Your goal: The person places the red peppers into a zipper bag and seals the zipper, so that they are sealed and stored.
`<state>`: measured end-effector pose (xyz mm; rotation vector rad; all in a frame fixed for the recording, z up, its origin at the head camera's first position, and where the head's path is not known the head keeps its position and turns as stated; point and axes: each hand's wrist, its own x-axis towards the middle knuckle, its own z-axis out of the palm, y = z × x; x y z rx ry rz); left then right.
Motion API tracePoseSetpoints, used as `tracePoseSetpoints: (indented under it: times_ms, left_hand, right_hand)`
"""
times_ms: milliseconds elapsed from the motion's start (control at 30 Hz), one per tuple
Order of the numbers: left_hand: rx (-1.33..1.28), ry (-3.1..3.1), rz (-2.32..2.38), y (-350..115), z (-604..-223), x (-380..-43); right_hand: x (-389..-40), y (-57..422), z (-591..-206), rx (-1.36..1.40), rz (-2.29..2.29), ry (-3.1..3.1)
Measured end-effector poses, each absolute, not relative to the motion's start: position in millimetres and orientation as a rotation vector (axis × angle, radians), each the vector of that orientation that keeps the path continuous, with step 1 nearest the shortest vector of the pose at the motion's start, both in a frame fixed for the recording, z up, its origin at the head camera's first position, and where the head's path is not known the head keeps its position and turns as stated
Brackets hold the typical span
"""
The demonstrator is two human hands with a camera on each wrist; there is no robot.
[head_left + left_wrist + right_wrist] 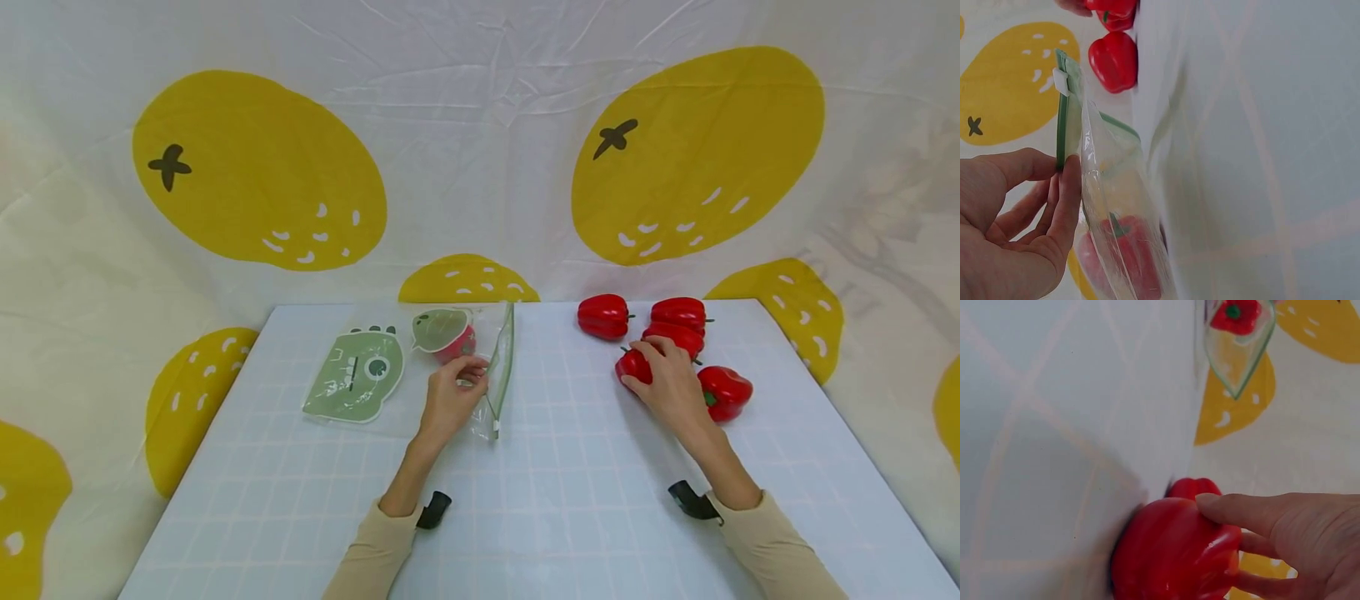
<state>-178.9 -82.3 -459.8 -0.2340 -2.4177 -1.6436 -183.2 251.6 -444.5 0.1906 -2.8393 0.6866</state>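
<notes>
My left hand (448,398) pinches the green-edged opening of a clear zip bag (1119,187) printed with a green dinosaur face (367,375). The opening is lifted and gapes toward the right. Inside the bag lies one red bell pepper (1138,253), partly behind a green print in the head view. Over at the right, my right hand (670,383) grips another red bell pepper (1172,550), thumb on one side and fingers round the other. This pepper is low, close over the table, and partly hidden by the hand in the head view.
More red bell peppers lie around the right hand: one at the back (602,317), two side by side behind the hand, and one to its right (727,393). The pale checked table (570,500) ends at a curtain (480,167) with yellow fruit prints.
</notes>
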Motion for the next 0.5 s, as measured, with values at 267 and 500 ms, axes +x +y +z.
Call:
tracePoseSetpoints:
  times_ms: [267,500]
  left_hand:
    - [-0.233,-2.419,-1.638,-82.1,-460.1,-179.8]
    - [-0.234,-2.427,-1.635,-82.7,-461.1,-178.5]
  right_hand:
    - [-181.5,251.3,-438.6,0.188,0.641,-2.845]
    - [-182.4,251.3,-437.8,0.180,0.760,-2.809]
